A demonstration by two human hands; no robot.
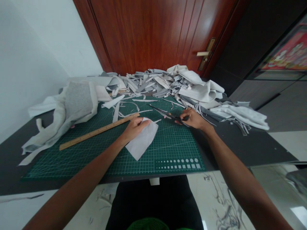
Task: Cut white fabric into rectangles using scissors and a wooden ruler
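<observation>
My left hand (136, 127) pinches the upper left part of a pale grey piece of fabric (143, 142), thumb on top. The piece hangs over the green cutting mat (177, 143), its lower corner pointing toward me. In my right hand (190, 118) is a pair of dark scissors (165, 113), fingers in the handles and blades pointing left and away from me. The blades are slightly apart from the fabric, with no cloth seen between them. A wooden ruler (98, 131) lies slantwise on the mat, its far end close to my left hand.
Heaped fabric scraps (158, 81) line the back of the dark table (230, 148). A bulky grey and cream cloth (79, 99) lies at left, a white cloth roll (242, 115) at right. Thin strips (116, 110) litter the mat's far part. A wooden door (144, 35) stands behind.
</observation>
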